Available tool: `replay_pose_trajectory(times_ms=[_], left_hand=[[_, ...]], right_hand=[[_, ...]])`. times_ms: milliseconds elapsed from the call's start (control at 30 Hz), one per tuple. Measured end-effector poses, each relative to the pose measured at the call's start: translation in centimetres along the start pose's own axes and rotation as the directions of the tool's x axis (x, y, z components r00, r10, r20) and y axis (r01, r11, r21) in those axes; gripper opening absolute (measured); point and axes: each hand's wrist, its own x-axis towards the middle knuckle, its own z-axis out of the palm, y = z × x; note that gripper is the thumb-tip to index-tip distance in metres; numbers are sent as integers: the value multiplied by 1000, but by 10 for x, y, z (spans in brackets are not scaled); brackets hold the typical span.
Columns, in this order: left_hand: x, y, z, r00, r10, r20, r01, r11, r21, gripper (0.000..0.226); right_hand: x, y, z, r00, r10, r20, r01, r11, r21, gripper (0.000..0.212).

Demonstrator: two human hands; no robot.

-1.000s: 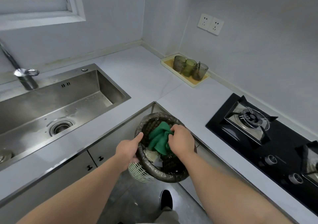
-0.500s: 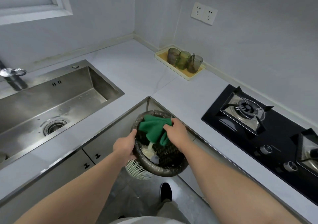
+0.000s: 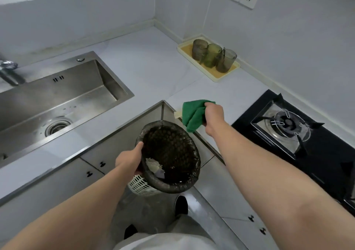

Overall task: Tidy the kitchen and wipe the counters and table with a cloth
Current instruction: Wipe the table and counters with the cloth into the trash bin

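My right hand (image 3: 213,115) has its fingers curled tight round the bunched green cloth (image 3: 193,114), which hangs from my grip over the front edge of the counter (image 3: 146,61), near its inner corner and between the bin (image 3: 169,189) and the hob (image 3: 336,153). Whether its lower fold touches the surface I cannot tell. My left hand (image 3: 128,158) grips the bin's bagged rim, thumb over the top and the other fingers hidden beneath, holding it tilted below that corner (a few pale scraps lie inside). I judge this to be the wiping step, with the bin up as a catcher. Next I should spread the cloth flat, press it down, and sweep toward the edge, where a small pale scrap (image 3: 177,114) sits, keeping the bin right under it.
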Motion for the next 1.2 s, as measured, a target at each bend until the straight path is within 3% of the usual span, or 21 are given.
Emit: replay_pose_trajectory(times_ms=[100,167,267,333,400,467,533,633,833,967,1067,1200], left_hand=[[0,3,10,999,-23,-47,22,1000,-15,55],[2,6,17,996,-35,-82,33,999,-16,57],[8,7,26,985,-68,-156,70,998,8,66],[8,7,30,980,-88,-176,88,996,-8,66],[9,5,35,981,-89,-171,85,996,-27,62],[10,3,41,982,-83,-167,81,997,-18,60],[11,-1,43,985,-76,-155,74,997,-20,61],[12,-3,44,988,-75,-133,73,997,-21,62],[7,4,38,995,-52,-81,52,999,0,56],[8,2,33,997,-36,-62,37,999,16,54],[12,0,26,999,-31,-42,32,999,30,63],[23,-3,22,1000,-8,-18,9,998,59,71]], right_hand=[[37,-32,-12,979,-156,-128,122,964,-237,37],[64,-46,-27,928,-351,-128,235,814,-531,39],[113,-42,-52,867,-497,46,346,531,-774,33],[143,-26,-73,877,-437,201,342,273,-899,42],[164,-1,-92,907,-247,341,360,35,-932,53],[173,30,-105,912,-139,387,374,-114,-921,65],[166,53,-107,907,-185,378,349,-170,-921,69],[136,60,-93,901,-225,372,346,-146,-927,67],[53,98,-56,866,-181,466,481,43,-876,66],[17,107,-36,851,-37,523,503,341,-794,63],[-1,99,-28,875,-39,483,427,532,-731,55],[-13,76,-28,908,-72,412,361,632,-685,47]])
